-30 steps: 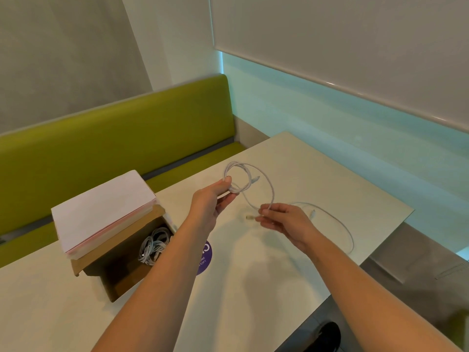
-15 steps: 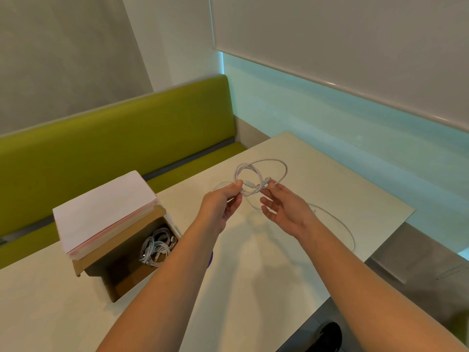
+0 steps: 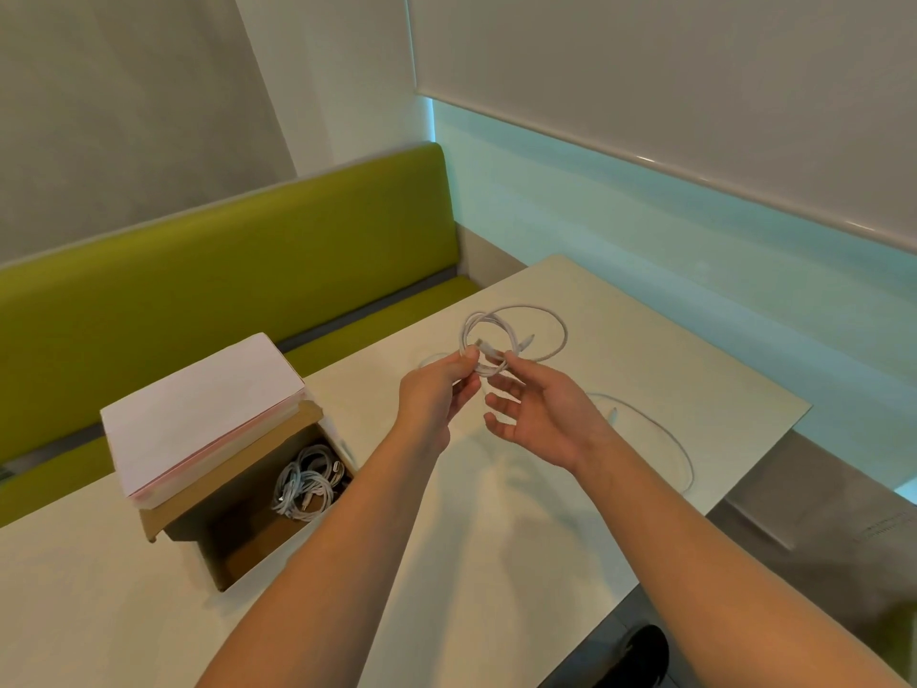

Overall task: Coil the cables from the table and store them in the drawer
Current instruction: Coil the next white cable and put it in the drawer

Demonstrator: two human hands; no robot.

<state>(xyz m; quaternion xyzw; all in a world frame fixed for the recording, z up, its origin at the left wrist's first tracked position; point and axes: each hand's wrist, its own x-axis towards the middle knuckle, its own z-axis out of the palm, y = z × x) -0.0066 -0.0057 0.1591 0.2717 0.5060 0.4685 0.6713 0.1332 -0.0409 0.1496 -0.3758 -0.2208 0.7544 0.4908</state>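
Left hand (image 3: 436,397) pinches the white cable (image 3: 496,340) coil; right hand (image 3: 541,414) lies open, fingertip touching it. Feed the loose tail at 4 o'clock in even loops — no twisting.

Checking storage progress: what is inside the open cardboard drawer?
A bundle of coiled white cables lies in the drawer. Its rear part is covered by the box top and the paper stack.

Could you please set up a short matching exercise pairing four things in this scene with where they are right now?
Things:
1. white cable coil
2. coiled cables
3. paper stack
4. loose cable

Places:
A. on top of the cardboard drawer box
B. lying on the table, right side
C. held by the left hand
D. inside the open drawer

Pairs: 1-C, 2-D, 3-A, 4-B
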